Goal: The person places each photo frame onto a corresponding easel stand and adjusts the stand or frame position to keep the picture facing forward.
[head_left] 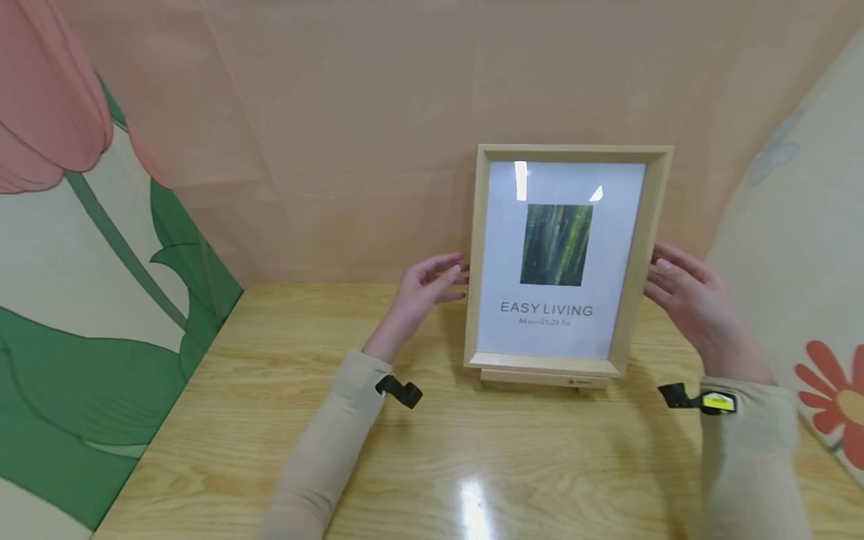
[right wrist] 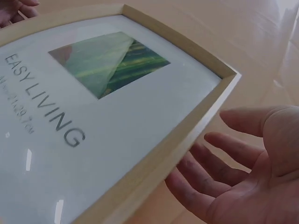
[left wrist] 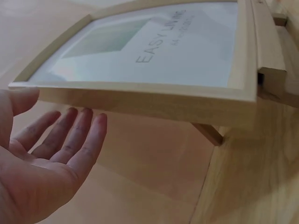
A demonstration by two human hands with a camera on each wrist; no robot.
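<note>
A picture frame (head_left: 475, 255) with a light wood border stands upright, leaning back slightly, on a small wooden easel (head_left: 540, 379). Behind its glass is a white sheet printed "EASY LIVING" under a green picture (head_left: 556, 245). My left hand (head_left: 427, 292) is at the frame's left side, its fingers loosely bent and apart from the border in the left wrist view. On the opposite side my right hand (head_left: 698, 304) has its fingertips right at the border, some partly hidden behind it. Neither hand grips the frame. An easel leg (left wrist: 209, 134) shows behind the frame.
The wooden table (head_left: 304, 337) reaches back to a plain pinkish backdrop (head_left: 337, 135). Flower-patterned panels border both sides, with a large tulip (head_left: 47, 97) on the left and a red flower (head_left: 830, 375) on the right. Each sleeve carries a black strap.
</note>
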